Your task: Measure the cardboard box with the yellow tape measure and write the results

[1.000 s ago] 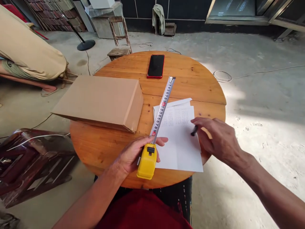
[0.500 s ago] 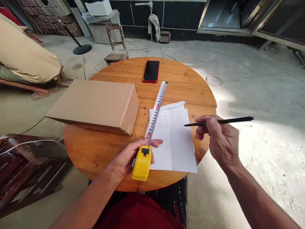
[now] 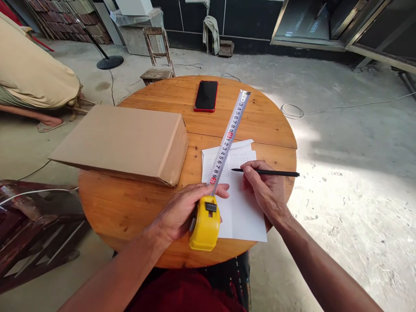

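Observation:
My left hand (image 3: 182, 210) grips a yellow tape measure (image 3: 204, 223) near the front edge of a round wooden table (image 3: 130, 208). Its blade (image 3: 229, 138) is pulled out and points up and away over the table, towards the far right. My right hand (image 3: 264, 190) holds a black pen (image 3: 269, 173) level, tip to the left, and rests on white sheets of paper (image 3: 242, 212) with rows of small print. A closed cardboard box (image 3: 123, 141) lies left of the paper.
A phone (image 3: 206, 95) in a red case lies screen up at the table's far side. A dark wooden chair (image 3: 35, 225) stands at my left. A person in beige (image 3: 32, 73) bends at far left. Cables (image 3: 292, 110), a small wooden stool (image 3: 157, 71) and a lamp base (image 3: 109, 62) are on the concrete floor.
My right hand has come down onto the paper with the pen, which had been lifted half a second ago. The tape blade has swung to the right and reaches further out.

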`<action>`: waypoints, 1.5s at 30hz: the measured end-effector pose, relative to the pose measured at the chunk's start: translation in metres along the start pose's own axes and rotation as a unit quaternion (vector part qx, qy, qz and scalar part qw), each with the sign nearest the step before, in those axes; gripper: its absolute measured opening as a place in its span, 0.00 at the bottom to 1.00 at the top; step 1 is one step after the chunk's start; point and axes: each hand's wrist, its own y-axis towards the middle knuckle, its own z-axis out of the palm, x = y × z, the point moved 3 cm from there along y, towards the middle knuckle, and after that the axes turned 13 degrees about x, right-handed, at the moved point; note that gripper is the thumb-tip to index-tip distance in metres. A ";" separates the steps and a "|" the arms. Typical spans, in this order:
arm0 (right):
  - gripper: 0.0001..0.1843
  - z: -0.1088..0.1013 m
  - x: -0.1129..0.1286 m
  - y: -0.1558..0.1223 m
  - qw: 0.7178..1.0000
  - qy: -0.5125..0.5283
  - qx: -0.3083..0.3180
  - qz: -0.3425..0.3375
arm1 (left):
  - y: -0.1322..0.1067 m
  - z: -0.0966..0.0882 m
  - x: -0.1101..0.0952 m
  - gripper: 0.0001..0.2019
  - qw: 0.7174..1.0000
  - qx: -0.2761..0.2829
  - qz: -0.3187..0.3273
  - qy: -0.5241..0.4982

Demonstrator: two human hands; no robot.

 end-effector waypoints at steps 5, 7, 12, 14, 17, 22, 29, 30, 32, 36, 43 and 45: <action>0.08 0.002 -0.011 0.001 1.000 -0.011 -0.009 0.024 | 0.017 -0.010 -0.002 0.18 0.999 0.013 0.008 0.035; 0.08 0.002 -0.012 -0.001 0.999 -0.025 -0.013 0.025 | 0.018 -0.015 -0.002 0.18 0.999 0.022 0.004 0.036; 0.08 0.003 -0.011 -0.005 0.995 -0.095 -0.030 0.009 | 0.016 -0.021 -0.004 0.18 0.998 0.037 0.006 0.042; 0.08 0.003 -0.011 -0.006 0.993 -0.113 -0.038 0.003 | 0.016 -0.020 -0.003 0.18 0.998 0.042 0.012 0.049; 0.07 0.004 -0.010 -0.007 0.990 -0.136 -0.042 -0.017 | 0.016 -0.018 -0.001 0.19 0.997 0.047 0.016 0.056; 0.06 0.007 -0.008 -0.008 0.986 -0.162 -0.025 -0.034 | 0.015 -0.016 0.000 0.20 0.998 0.036 0.008 0.052; 0.06 0.008 -0.010 -0.008 0.985 -0.170 -0.006 -0.007 | 0.013 -0.014 -0.001 0.19 0.998 0.045 0.012 0.045; 0.06 0.008 -0.009 -0.007 0.984 -0.178 -0.004 -0.013 | 0.014 -0.015 -0.001 0.19 0.998 0.048 0.010 0.042; 0.06 0.008 -0.006 -0.007 0.980 -0.195 -0.005 -0.030 | 0.014 -0.015 0.000 0.19 0.998 0.052 0.004 0.036; 0.06 0.009 -0.004 -0.006 0.978 -0.203 -0.005 -0.039 | 0.014 -0.014 0.000 0.19 0.998 0.053 -0.004 0.024; 0.06 0.010 -0.005 -0.006 0.976 -0.213 0.003 -0.036 | 0.014 -0.013 -0.001 0.18 0.998 0.055 0.008 0.020; 0.06 0.010 -0.006 -0.006 0.975 -0.220 0.004 -0.034 | 0.014 -0.013 -0.001 0.18 0.998 0.055 0.014 0.022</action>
